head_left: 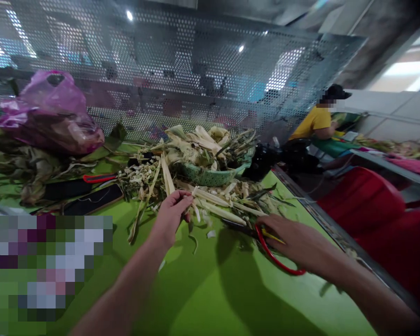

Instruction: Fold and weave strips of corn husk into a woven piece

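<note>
My left hand (173, 212) is closed in a pinch on a small pale leaf piece (195, 192), just above the green table (196, 289). My right hand (287, 235) curls over the red handle of a pair of scissors (278, 263). The dark scissor blades (238, 227) point left, low over the table, and a bit of yellow shows under the fingers. Pale, long leaf strips (217, 205) lie spread between and beyond both hands. Behind them a green plastic basket (210, 176) is heaped with dry leaves and husk-like pieces (203, 144).
A purple plastic bag (56, 116) stands at the back left among leaves. A red-handled tool (100, 178) and a dark phone-like slab (93, 199) lie at left. Behind rises a perforated metal panel (182, 70). Red chairs (367, 200) and a person in yellow (313, 122) are at right.
</note>
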Demonstrator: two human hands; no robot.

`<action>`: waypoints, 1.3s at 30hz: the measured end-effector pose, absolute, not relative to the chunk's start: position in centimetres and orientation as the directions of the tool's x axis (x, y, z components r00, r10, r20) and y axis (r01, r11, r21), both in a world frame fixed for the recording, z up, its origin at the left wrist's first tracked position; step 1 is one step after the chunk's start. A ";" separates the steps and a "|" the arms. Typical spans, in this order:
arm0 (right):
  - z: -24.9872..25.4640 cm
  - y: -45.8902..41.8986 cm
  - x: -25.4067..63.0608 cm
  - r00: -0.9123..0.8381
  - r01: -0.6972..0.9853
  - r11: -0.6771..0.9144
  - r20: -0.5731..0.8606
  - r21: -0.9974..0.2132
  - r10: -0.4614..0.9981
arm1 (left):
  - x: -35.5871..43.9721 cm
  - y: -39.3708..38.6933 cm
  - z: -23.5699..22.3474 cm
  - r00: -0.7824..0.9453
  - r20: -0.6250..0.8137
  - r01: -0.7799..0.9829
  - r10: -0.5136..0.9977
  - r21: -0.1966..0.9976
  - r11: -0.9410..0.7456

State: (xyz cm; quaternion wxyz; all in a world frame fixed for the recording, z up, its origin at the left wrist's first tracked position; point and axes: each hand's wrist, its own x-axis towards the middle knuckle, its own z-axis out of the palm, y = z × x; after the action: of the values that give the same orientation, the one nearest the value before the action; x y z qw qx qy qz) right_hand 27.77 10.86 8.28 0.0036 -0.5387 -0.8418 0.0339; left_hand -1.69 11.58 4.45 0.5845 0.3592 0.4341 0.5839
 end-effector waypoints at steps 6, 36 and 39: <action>5.5 9.6 29.5 -0.309 0.951 0.309 -0.048 -0.019 0.950 | -1.7 11.4 4.5 -0.036 -0.089 -0.424 0.995 0.903 0.065; 8.9 7.3 23.4 -0.359 0.346 -0.074 -0.205 -0.935 0.911 | -2.2 11.3 5.2 -0.028 -0.061 -0.504 0.998 0.863 0.038; 9.0 7.3 22.9 -0.333 0.427 -0.018 -0.175 -0.904 0.927 | -2.1 11.4 5.0 -0.038 -0.040 -0.512 0.998 0.859 0.015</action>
State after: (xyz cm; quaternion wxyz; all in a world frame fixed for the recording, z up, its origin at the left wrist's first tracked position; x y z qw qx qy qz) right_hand 22.90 7.28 8.96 0.2548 -0.5184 -0.6529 0.4900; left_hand -2.10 11.38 5.00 0.6099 0.3299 0.3682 0.6194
